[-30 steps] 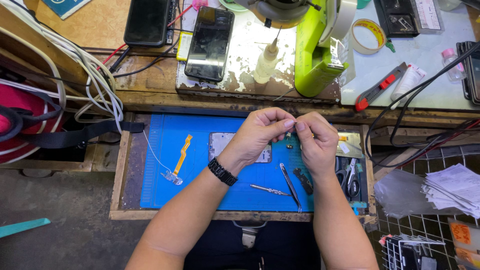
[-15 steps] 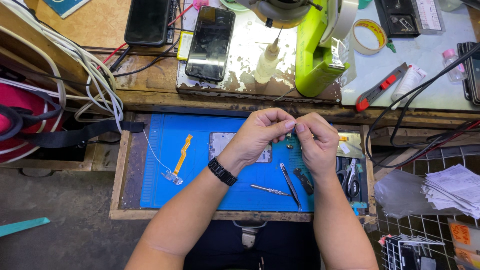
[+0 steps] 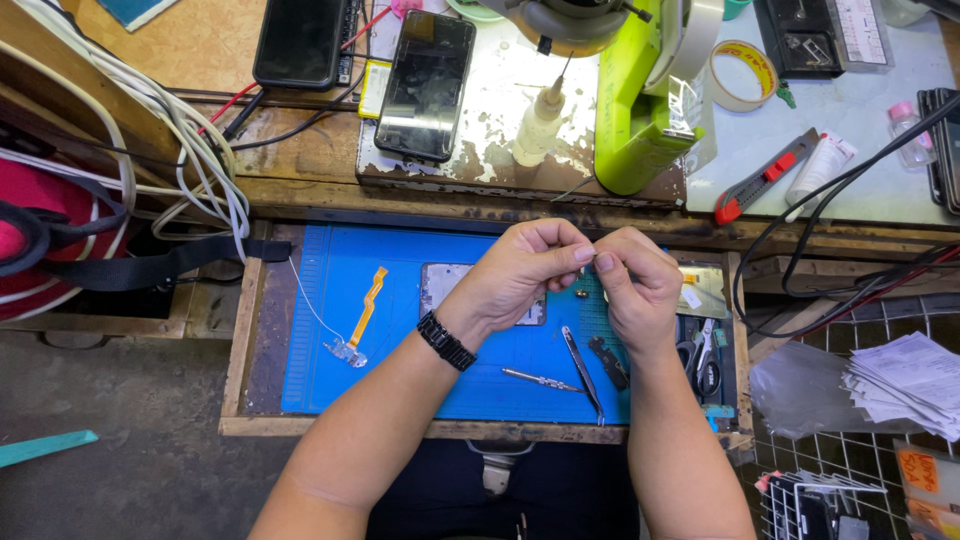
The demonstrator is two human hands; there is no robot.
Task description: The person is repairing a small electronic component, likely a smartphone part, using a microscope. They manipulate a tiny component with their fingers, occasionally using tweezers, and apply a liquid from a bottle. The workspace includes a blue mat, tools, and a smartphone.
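Both hands are raised together over the blue work mat [image 3: 400, 300], fingertips meeting. The left hand [image 3: 525, 270] and the right hand [image 3: 635, 285] each have thumb and forefinger pressed together at the meeting point; the item pinched between them is too small to identify. A black wristband [image 3: 446, 341] sits on the left wrist. Beneath the hands, partly covered, lies an opened phone body [image 3: 445, 285] on the mat. Nearer the person, tweezers [image 3: 582, 372] and a small screwdriver [image 3: 540, 379] rest on the mat, just beside each other. An orange flex ribbon [image 3: 365, 310] lies well to the left. On the worn surface [image 3: 480, 130] beyond the mat sit a dark phone [image 3: 426, 85], a small glue bottle [image 3: 537, 128] and a lime-green stand [image 3: 640, 110].
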